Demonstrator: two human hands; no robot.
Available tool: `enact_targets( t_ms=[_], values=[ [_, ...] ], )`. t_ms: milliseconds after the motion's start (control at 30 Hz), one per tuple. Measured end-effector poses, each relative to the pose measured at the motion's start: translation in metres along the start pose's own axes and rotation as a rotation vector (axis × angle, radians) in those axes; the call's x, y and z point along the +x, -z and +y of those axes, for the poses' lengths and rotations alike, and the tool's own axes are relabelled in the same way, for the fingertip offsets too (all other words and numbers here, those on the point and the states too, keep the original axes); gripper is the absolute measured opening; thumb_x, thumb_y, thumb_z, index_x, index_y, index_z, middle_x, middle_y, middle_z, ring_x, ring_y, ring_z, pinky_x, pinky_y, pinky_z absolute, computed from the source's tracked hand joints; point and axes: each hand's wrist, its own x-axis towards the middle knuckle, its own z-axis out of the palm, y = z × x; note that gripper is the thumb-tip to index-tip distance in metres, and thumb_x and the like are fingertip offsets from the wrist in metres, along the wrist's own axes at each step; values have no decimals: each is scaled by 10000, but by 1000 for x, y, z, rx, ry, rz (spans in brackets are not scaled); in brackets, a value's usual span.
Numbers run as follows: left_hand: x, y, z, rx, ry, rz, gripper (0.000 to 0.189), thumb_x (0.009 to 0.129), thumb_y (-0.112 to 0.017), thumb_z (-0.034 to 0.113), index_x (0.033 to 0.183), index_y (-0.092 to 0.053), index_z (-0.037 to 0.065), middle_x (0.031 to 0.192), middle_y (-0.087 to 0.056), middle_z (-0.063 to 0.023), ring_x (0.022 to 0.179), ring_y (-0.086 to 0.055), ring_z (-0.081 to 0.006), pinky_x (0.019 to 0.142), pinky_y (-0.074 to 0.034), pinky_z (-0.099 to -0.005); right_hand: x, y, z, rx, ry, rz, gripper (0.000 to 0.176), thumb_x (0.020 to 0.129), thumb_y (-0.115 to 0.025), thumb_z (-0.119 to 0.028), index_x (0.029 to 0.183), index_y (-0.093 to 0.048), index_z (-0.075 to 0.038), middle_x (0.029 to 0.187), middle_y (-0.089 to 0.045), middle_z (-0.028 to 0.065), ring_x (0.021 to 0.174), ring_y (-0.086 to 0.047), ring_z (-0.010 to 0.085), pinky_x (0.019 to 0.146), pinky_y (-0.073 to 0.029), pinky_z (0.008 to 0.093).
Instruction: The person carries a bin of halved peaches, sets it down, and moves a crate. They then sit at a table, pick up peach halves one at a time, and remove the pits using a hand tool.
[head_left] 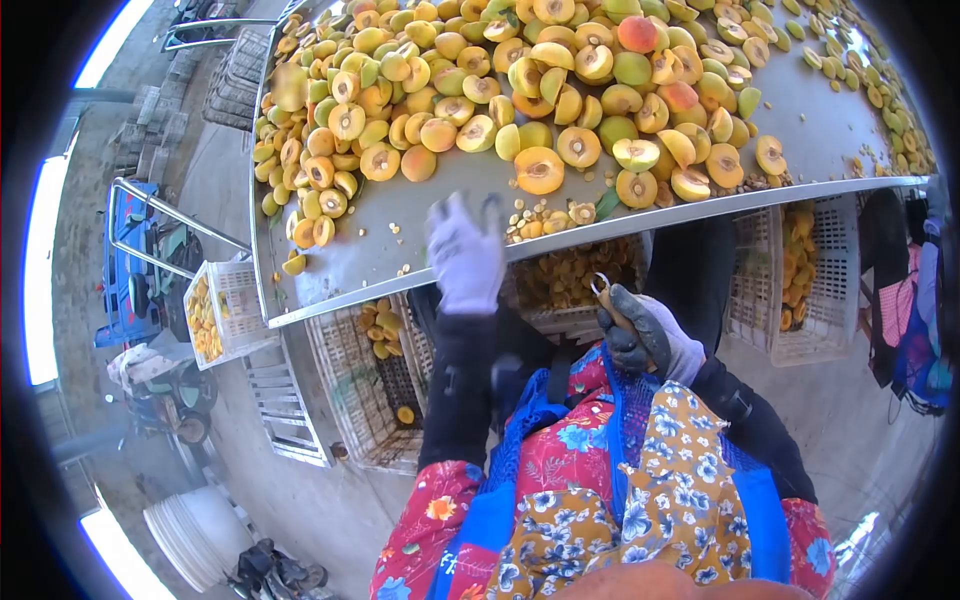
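My left hand [467, 258], in a pale lilac glove with grey fingertips, hovers over the near edge of the metal table [400, 225]. Its fingers are blurred but look stretched and apart, with nothing visible between them. Closed in front of my apron, my gloved right hand [652, 338] grips a pitting tool [628, 318] with a light brown handle and a curved metal tip pointing up. Halved yellow stone fruit [540, 170], like apricots or peaches, are heaped on the table beyond both hands. Several loose pits [535, 222] lie close to the rim, right of my left hand.
Below the table edge stand a crate [365, 400] with some fruit halves, another crate [765, 290] at right, and fruit [580, 275] between my legs. A white crate [240, 305] of fruit is at left, near stacked white tubs [195, 535] and a motorbike [180, 405].
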Motion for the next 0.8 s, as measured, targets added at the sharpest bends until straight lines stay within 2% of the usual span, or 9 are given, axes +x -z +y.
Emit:
enact_targets(
  t_ms=[167,300,333,400,433,467,533,600,800],
  values=[
    [44,-83,16,-405,32,-256,589,808,-773,331,1206,-540,-35,1083,-636,-214,1024,-623,-364,885,-500,-428,-12,-15,-11,-388,210,154,357,1012,-553,-405,918,-560,-60,636,-459,-27,532,-438,63,463,-366,237],
    [17,-71,4,-794,95,-261,506,813,-766,225,1169,-511,-27,920,-639,-139,753,-645,-241,686,-543,-363,4,-7,-14,-942,643,339,264,1002,-572,-274,937,-557,-19,666,-567,86,559,-580,204,491,-446,351],
    [4,-41,20,-1021,237,-363,472,856,-724,253,1188,-496,9,920,-632,-95,657,-604,-177,561,-516,-300,5,-14,-17,-1130,778,371,235,996,-574,-242,950,-562,-12,686,-593,121,584,-610,251,507,-462,382],
    [-13,-7,26,-1264,364,-530,464,890,-684,280,1223,-487,24,933,-632,-80,611,-590,-159,515,-494,-266,2,-37,-26,-1463,1002,384,203,971,-595,-201,969,-568,0,706,-624,224,642,-638,388,531,-477,471],
    [-21,2,24,-1386,429,-611,462,907,-663,294,1241,-483,32,940,-633,-73,589,-582,-150,492,-482,-250,4,-42,-25,-1484,973,396,225,974,-590,-216,969,-565,7,682,-619,218,625,-637,386,524,-475,474],
    [-29,-2,18,-1365,388,-642,427,972,-579,336,1272,-485,47,1009,-624,-79,730,-632,-155,550,-521,-259,6,-46,-24,-1506,948,411,247,977,-586,-232,969,-562,14,658,-615,213,607,-636,384,517,-473,476],
    [-45,11,23,-1059,-59,-452,411,1005,-540,341,1291,-481,51,1072,-614,-84,859,-640,-156,643,-543,-267,7,-51,-21,-1564,918,435,285,983,-576,-258,965,-556,26,622,-604,208,583,-632,383,506,-471,479],
    [-59,2,22,-1539,313,-623,400,1065,-420,330,1324,-473,30,1174,-589,-132,1116,-598,-211,930,-499,-343,6,-54,-19,-1635,912,452,319,988,-563,-282,956,-549,35,597,-594,210,568,-627,385,496,-468,482],
    [-81,-2,32,-1418,314,-464,385,1062,-459,326,1304,-462,27,1169,-593,-106,1049,-612,-165,903,-508,-294,5,-46,-11,-1772,918,317,292,1007,-518,-239,925,-558,39,637,-581,226,583,-613,402,516,-475,479]
  ],
)
